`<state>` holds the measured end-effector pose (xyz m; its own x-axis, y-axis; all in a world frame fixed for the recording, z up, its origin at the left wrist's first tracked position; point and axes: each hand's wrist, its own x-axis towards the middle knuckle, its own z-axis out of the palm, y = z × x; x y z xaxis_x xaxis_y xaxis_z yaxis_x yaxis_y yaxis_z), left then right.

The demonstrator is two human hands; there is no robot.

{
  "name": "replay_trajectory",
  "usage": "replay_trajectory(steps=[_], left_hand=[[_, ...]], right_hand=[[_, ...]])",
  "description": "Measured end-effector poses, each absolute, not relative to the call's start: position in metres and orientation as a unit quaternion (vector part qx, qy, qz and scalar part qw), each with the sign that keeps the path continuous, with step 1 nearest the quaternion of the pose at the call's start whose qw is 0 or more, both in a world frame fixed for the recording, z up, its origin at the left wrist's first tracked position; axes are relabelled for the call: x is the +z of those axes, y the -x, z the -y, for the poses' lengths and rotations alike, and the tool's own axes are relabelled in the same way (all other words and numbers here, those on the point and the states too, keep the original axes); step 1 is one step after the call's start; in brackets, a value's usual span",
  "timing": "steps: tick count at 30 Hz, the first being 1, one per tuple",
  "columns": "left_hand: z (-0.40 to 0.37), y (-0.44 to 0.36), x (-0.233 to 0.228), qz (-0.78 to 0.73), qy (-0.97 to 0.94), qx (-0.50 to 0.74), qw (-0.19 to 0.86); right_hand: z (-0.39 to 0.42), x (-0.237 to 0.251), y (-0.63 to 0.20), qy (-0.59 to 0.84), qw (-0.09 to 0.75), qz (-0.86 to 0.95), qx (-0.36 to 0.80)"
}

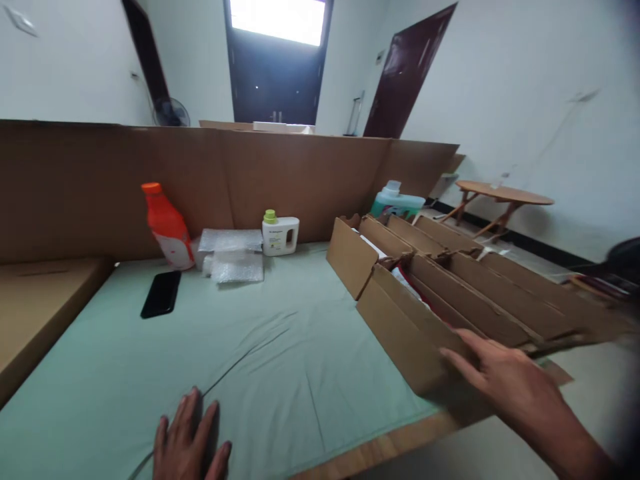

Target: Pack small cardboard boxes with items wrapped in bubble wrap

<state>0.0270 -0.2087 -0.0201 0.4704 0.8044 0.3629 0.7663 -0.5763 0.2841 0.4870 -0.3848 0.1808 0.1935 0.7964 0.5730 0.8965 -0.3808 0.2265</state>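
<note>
My right hand [505, 380] rests with spread fingers on the near end of a row of open cardboard boxes [400, 320] at the table's right side. The boxes' flaps stand up, and white and red contents show inside them. My left hand [187, 443] lies flat, palm down, on the pale green cloth [280, 353] near the front edge and holds nothing.
An orange bottle [167, 227], folded bubble wrap [233, 257], a small white jug with a green cap [279, 233] and a black phone [161, 293] lie toward the back. A teal bottle [397, 202] stands behind the boxes. A tall cardboard wall [100, 180] rings the table. A round wooden table [503, 197] stands at right.
</note>
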Motion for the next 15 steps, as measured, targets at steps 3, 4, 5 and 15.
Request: replay_trajectory(steps=[3,4,5,15], left_hand=[[0.210,-0.026,-0.014,-0.431,-0.858,0.274,0.045],[0.211,-0.025,-0.012,-0.427,-0.854,0.293,0.055],[0.211,-0.023,-0.010,-0.424,-0.848,0.311,0.066],[0.220,-0.030,0.029,-0.419,-0.820,0.348,0.173]], right_hand=[[0.388,0.180,-0.484,0.711,0.126,0.624,-0.300],[0.389,0.185,-0.475,0.691,0.139,0.643,-0.300],[0.390,0.190,-0.464,0.672,0.152,0.661,-0.296],[0.364,0.204,-0.373,0.573,0.270,0.767,-0.101]])
